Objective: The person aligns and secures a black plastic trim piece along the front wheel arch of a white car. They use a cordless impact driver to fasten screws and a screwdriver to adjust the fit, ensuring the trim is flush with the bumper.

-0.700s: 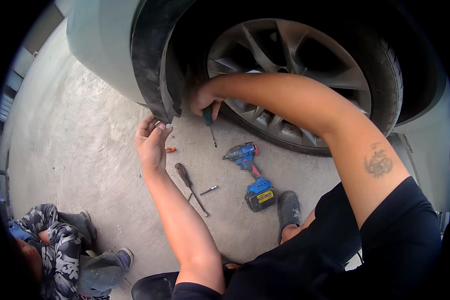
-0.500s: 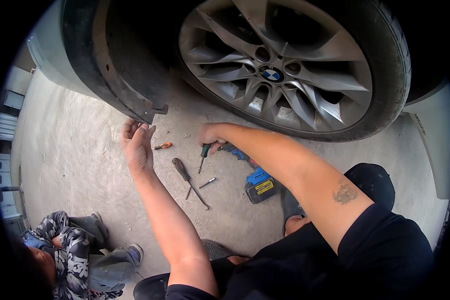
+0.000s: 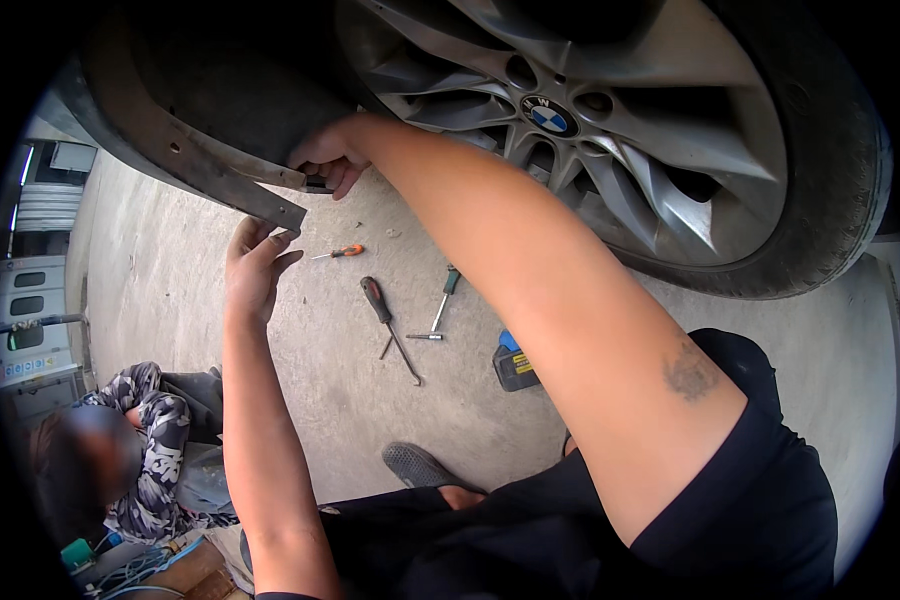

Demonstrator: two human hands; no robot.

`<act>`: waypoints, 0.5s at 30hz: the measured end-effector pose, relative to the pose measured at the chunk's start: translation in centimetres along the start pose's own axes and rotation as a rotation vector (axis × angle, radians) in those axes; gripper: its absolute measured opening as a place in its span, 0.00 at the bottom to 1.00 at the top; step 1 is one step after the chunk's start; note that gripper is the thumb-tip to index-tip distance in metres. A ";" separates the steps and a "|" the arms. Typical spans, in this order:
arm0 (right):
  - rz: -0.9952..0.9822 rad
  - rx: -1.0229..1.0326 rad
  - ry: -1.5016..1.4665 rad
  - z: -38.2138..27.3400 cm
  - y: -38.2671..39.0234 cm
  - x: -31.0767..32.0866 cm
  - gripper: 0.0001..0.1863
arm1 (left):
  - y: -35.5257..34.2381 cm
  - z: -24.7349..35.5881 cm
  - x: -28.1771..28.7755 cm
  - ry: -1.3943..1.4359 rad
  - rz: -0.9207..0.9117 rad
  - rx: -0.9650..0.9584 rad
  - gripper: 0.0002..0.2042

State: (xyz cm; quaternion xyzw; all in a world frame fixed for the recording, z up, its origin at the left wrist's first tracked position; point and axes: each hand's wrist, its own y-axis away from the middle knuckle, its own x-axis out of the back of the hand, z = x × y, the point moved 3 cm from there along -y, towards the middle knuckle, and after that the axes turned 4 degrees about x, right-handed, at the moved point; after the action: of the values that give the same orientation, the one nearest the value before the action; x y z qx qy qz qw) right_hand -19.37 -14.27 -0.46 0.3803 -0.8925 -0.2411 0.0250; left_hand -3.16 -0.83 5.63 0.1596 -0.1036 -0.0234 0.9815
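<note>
My left hand point(image 3: 254, 270) reaches up to the lower corner of the car's bumper edge point(image 3: 202, 178), its fingertips closed on the corner while the thumb stands partly away. Just right of it, my right hand point(image 3: 332, 158) has its fingers curled round the end of the dark wheel-arch liner point(image 3: 240, 100), beside the bumper edge. My right arm hides part of the wheel. Below the hands on the floor lie a small orange-handled screwdriver point(image 3: 346, 250), a dark-handled tool with a hooked tip point(image 3: 374, 300) and a green-handled driver point(image 3: 451, 283) beside a metal bit point(image 3: 426, 337).
A silver alloy wheel point(image 3: 610, 110) with its tyre point(image 3: 820, 180) fills the upper right. A power tool's battery point(image 3: 516, 368) shows partly behind my right arm. At lower left another person in a patterned top point(image 3: 160, 420) sits near cables and a box.
My right hand has put the green-handled driver down on the floor and moved up and left to the liner. My left hand stays at the bumper corner. The view has shifted.
</note>
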 end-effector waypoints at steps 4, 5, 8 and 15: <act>0.032 -0.060 0.161 -0.5 -1.9 0.7 0.15 | 0.4 0.8 -0.5 -0.110 0.028 0.086 0.21; 0.050 -0.046 0.190 -0.8 -2.3 0.9 0.15 | 0.3 0.9 -0.8 -0.099 0.023 0.089 0.21; 0.068 -0.021 0.342 -1.8 -2.8 0.0 0.15 | 0.7 0.3 0.0 -0.093 0.047 0.111 0.21; 0.115 0.051 0.451 -3.9 -1.8 0.2 0.10 | 1.3 0.2 0.2 -0.107 0.060 0.107 0.22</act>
State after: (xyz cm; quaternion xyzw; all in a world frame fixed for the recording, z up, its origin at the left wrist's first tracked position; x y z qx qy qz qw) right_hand -17.41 -17.07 2.13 0.3737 -0.8904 -0.1255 0.2276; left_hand -2.94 0.36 6.27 0.2072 -0.1618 0.0034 0.9648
